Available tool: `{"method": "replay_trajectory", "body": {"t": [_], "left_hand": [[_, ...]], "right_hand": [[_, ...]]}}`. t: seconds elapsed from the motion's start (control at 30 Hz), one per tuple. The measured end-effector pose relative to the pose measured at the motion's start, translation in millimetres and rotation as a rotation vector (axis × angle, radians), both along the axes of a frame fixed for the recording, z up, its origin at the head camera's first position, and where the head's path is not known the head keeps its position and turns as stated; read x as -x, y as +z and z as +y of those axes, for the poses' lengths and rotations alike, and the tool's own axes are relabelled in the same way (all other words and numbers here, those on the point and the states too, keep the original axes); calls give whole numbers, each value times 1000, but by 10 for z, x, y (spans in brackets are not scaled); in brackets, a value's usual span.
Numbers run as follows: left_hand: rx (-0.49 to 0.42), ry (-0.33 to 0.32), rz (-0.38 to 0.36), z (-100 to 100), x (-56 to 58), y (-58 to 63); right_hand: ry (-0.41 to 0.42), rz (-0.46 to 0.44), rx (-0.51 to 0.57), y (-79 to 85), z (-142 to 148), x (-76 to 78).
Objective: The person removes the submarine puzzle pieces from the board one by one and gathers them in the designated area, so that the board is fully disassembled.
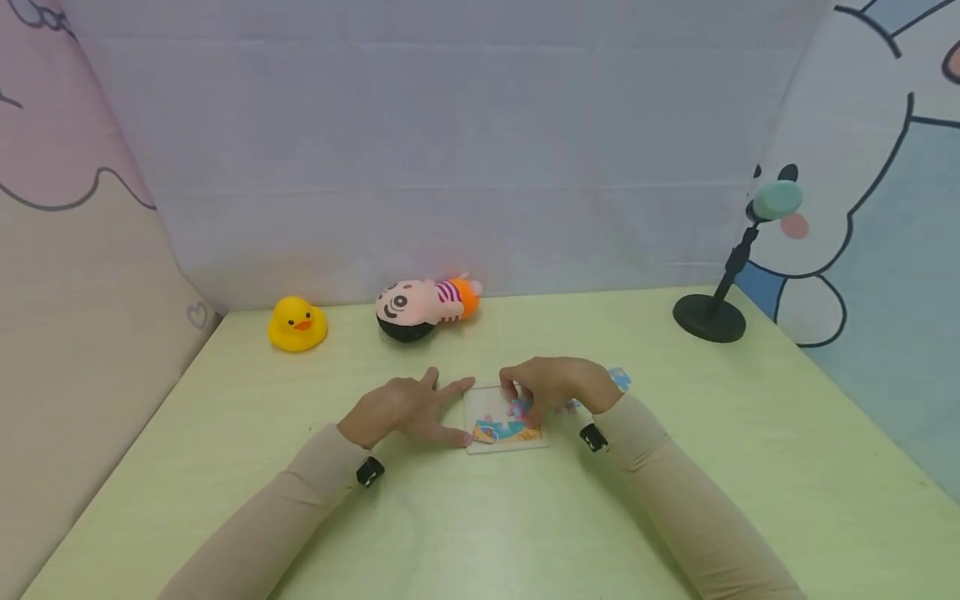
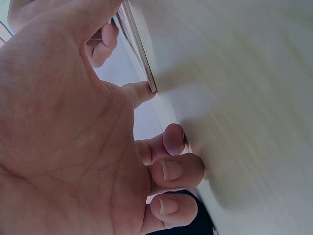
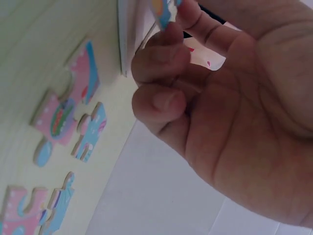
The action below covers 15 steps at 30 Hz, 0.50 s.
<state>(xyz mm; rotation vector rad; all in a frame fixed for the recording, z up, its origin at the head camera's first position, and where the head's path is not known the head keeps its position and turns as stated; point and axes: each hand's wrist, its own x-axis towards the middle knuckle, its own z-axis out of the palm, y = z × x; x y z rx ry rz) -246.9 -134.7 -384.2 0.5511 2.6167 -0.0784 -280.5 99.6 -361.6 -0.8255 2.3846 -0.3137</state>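
Observation:
A small puzzle board (image 1: 483, 403) lies on the table, its lower part filled with joined blue and orange pieces (image 1: 498, 430). My left hand (image 1: 408, 408) spans the board's left side, index finger and thumb spread to its two corners. From below, the left wrist view shows a fingertip touching the board's edge (image 2: 146, 73). Over the board's right half, my right hand (image 1: 558, 385) pinches a puzzle piece (image 3: 164, 12), mostly hidden by the fingers. To the right of the board, loose puzzle pieces (image 3: 58, 120) in pink and blue lie flat, partly covered by that hand in the head view.
At the back left sits a yellow rubber duck (image 1: 297, 325). Beside it a striped doll (image 1: 427, 308) lies on its side. A black stand (image 1: 709, 317) with a mint-green head rises at the back right. A pale cloth (image 1: 465, 150) hangs behind the table.

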Motion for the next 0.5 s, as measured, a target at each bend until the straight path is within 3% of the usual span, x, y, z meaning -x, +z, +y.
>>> {"method": "replay_trajectory", "body": {"t": [0.17,0.5], "left_hand": [[-3,5,-3,7,3,6],[-8,15,-7,3,-4,0]], "right_hand": [[37,4,9,28,-7,6],[34,-35,-21,58,29,19]]}}
